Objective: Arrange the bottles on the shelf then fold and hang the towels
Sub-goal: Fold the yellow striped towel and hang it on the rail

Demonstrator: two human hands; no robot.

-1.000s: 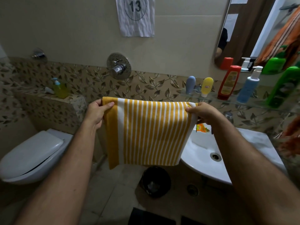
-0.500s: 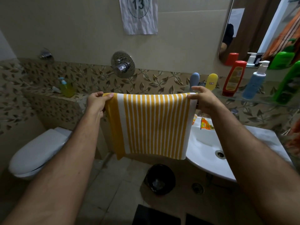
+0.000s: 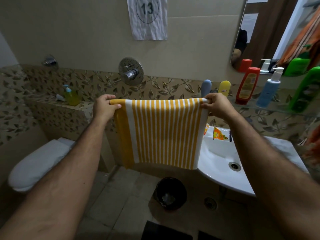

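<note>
I hold the yellow-and-white striped towel (image 3: 161,132) by its top fold, one corner in each hand: the left hand (image 3: 103,110) pinches the solid yellow end between thumb and curled fingers, and the right hand (image 3: 217,105) pinches the white-bordered end the same way. The hands stand well apart so that the top edge runs taut and level, which I judge lets the folded cloth hang flat and square, ready to go over a rail; no rail is visible behind the cloth, so I cannot tell whether the towel already rests on one. The towel hangs in front of the leaf-patterned wall band, between the toilet (image 3: 39,161) and the sink (image 3: 223,158), below the wall tap (image 3: 130,71). On the glass shelf (image 3: 277,110) to the right the bottles stand upright in a row: red bottle (image 3: 247,85), blue pump bottle (image 3: 268,90), green bottle (image 3: 306,92), which suggests the arranging step is done. Compared with the frame half a second earlier, the towel sits at much the same height and spread; against the frame one second earlier, its top edge is higher against the wall and the grip is tidier.
</note>
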